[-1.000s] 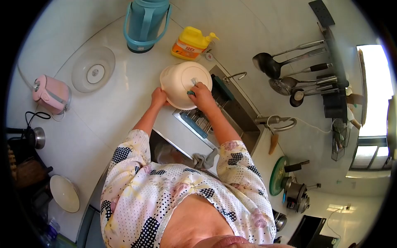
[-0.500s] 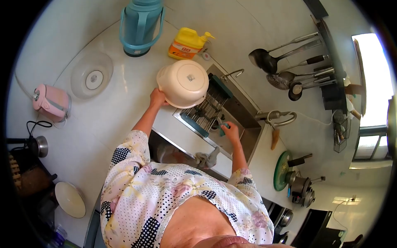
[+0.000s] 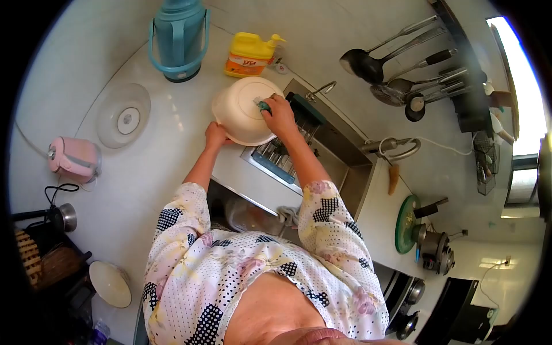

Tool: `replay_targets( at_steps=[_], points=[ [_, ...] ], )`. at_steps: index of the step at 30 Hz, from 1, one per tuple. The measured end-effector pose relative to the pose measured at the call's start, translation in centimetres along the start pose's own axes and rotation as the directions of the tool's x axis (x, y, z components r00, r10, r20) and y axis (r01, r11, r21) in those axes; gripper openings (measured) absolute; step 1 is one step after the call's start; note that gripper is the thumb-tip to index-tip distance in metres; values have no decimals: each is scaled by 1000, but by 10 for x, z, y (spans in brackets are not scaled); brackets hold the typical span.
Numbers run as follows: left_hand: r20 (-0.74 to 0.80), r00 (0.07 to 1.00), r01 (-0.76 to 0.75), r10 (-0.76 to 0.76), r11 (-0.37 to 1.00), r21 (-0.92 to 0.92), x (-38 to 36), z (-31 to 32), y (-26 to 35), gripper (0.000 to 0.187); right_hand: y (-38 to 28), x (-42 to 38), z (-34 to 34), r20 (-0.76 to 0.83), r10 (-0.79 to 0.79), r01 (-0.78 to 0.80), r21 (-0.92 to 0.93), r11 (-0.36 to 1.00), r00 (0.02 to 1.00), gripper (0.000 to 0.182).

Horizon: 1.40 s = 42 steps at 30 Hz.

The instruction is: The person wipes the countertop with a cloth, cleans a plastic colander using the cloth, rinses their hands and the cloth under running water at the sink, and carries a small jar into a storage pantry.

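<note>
A cream plastic basin (image 3: 237, 112) is tilted with its underside facing up, partly over the counter and the dish rack (image 3: 275, 164). My left hand (image 3: 215, 134) is closed on its rim at the lower left. My right hand (image 3: 280, 117) presses a small green scrubbing pad (image 3: 264, 106) against the basin's bottom, beside a label mark there. That hand's fingers hide part of the pad. My right forearm crosses over the rack and the sink (image 3: 357, 187).
A yellow detergent bottle (image 3: 248, 54) and a blue thermos (image 3: 179, 43) stand behind the basin. A faucet (image 3: 397, 148) arches at the sink's right. Ladles (image 3: 374, 72) hang on the wall. A clear bowl (image 3: 123, 115) and pink appliance (image 3: 75, 158) sit on the left counter.
My right hand has moved up and left from over the sink, bringing the scrubbing pad onto the basin's bottom. My left hand keeps its hold on the rim.
</note>
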<state>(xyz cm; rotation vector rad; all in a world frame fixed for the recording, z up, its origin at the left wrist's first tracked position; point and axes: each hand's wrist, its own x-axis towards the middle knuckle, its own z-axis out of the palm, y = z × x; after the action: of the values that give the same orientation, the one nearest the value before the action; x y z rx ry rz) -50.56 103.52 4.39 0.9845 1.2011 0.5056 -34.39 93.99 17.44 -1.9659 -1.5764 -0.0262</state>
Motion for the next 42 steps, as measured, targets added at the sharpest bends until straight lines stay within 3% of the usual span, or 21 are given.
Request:
replay_targets(
  at_steps=[2,5,6,9,12,16,20,23,24,27,28,30,32,34,37,40,42],
  points=[
    [-8,1000,3,-3,1000,-15,-1,0,2,25,5,4,15,114,-40,57,-154,986,993,22],
    [-13,1000,-17,16,997,-70,0,0,0,24,13,4,-2,270,-80,127,-162,979,960,24],
    [-5,1000,-20,20,997,-69,1,-1,-2,24,25,-1,-8,268,-117,164,-161,973,956,24],
    [8,1000,-19,20,998,-53,6,-1,8,24,41,-11,-43,215,6,68,-333,941,977,21],
    [11,1000,7,-7,1000,-21,4,0,19,24,51,-22,-55,-15,121,-119,-337,934,993,20],
    [9,1000,-4,4,999,-45,3,0,9,24,43,-31,-42,32,138,-137,-46,990,990,18],
    [2,1000,11,-11,1000,-14,1,0,7,23,28,-33,-14,-99,166,-157,95,983,981,18],
    [-16,1000,-1,1,1000,-15,-5,0,12,23,17,-36,3,-119,190,-183,62,981,975,17],
    [-17,1000,1,-1,1000,-8,-4,0,10,23,19,-38,7,-120,104,-101,25,995,987,19],
    [-15,1000,1,-2,1000,-7,-1,-2,11,23,32,-52,-13,108,3,18,-195,981,994,23],
    [-9,1000,6,-6,1000,-19,-3,-2,13,23,56,-66,-13,218,78,-11,-292,956,973,21],
    [0,1000,10,-10,1000,-28,-2,-1,17,24,83,-97,-26,220,165,-98,-287,953,961,19],
    [1,1000,23,-23,999,-26,-1,0,17,24,99,-131,-38,114,284,-245,-274,930,952,20],
    [2,999,34,-34,999,-33,5,1,10,24,104,-163,-53,85,378,-351,-230,908,922,23],
    [16,999,29,-29,999,-29,11,1,1,24,98,-207,-64,120,616,-606,-110,788,779,24],
    [34,998,51,-50,998,-44,16,3,0,24,94,-216,-53,101,727,-733,133,667,680,24],
    [48,997,68,-66,997,-40,16,2,-2,24,87,-198,-44,86,738,-684,460,566,669,23]
  ],
)
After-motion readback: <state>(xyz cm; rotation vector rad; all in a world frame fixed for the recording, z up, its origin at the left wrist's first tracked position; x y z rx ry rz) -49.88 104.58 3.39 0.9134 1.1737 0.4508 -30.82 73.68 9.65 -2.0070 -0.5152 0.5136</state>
